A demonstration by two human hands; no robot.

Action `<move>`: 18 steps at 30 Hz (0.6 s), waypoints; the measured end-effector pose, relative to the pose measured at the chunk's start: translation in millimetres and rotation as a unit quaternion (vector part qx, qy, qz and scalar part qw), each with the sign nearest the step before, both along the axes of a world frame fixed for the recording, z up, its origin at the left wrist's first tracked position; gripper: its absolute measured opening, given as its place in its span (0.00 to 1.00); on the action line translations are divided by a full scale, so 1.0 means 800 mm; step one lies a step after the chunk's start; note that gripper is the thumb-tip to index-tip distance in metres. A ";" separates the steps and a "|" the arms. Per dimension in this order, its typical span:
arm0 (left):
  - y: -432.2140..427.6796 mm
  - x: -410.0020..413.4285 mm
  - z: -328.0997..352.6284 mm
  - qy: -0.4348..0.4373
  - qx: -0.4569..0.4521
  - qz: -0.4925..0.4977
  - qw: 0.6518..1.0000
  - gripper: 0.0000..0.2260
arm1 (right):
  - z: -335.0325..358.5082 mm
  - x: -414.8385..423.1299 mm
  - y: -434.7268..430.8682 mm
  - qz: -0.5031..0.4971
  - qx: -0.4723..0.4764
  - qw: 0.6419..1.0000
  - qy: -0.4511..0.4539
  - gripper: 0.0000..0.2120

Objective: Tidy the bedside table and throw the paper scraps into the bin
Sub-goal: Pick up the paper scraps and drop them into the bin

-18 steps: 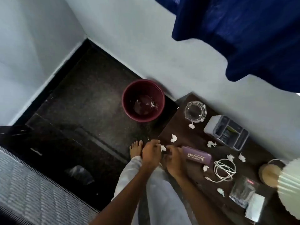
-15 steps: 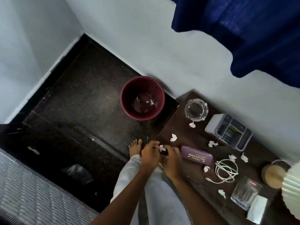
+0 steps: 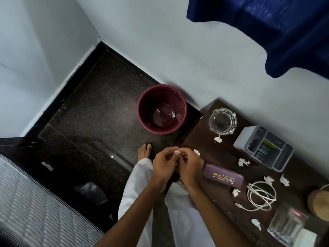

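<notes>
Dark wooden bedside table (image 3: 210, 139) stood beside the round maroon plastic bin (image 3: 161, 109). Both hands, left hand (image 3: 164, 165) and right hand (image 3: 190, 164), pinched one small white paper scrap (image 3: 176, 152) near the bin. Next, I judge, it must be carried over the bin and dropped.

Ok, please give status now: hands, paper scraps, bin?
Both hands, left and right, pinching one paper scrap. Bin open, one scrap inside. More scraps on table. Path clear.

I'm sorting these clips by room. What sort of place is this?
Probably a bedroom corner: a dark bedside table holding a spectacle case, a charging cable and a lamp base, with a maroon bin beside it on the floor.
</notes>
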State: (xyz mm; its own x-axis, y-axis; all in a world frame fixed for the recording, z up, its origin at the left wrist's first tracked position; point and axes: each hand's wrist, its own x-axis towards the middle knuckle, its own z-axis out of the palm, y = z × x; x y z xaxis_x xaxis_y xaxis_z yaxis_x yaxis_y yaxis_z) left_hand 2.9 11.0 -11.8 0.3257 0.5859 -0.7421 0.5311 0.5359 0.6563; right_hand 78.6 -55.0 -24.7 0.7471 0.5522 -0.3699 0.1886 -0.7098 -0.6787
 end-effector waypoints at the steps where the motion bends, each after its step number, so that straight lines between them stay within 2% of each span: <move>1: 0.013 0.003 0.000 0.000 0.008 -0.001 1.000 0.08 | 0.002 0.002 0.012 -0.009 0.010 1.000 0.008 0.04; 6: 0.086 0.025 -0.019 0.007 0.002 0.063 0.998 0.06 | -0.005 0.015 0.086 -0.063 0.056 0.995 0.057 0.08; 11: 0.152 0.051 -0.054 0.030 -0.011 0.134 0.990 0.08 | -0.023 0.029 0.134 -0.036 0.037 0.997 0.055 0.13; 18: 0.183 0.057 -0.100 0.052 0.004 0.081 0.995 0.07 | -0.030 0.038 0.112 -0.053 0.002 0.998 0.037 0.10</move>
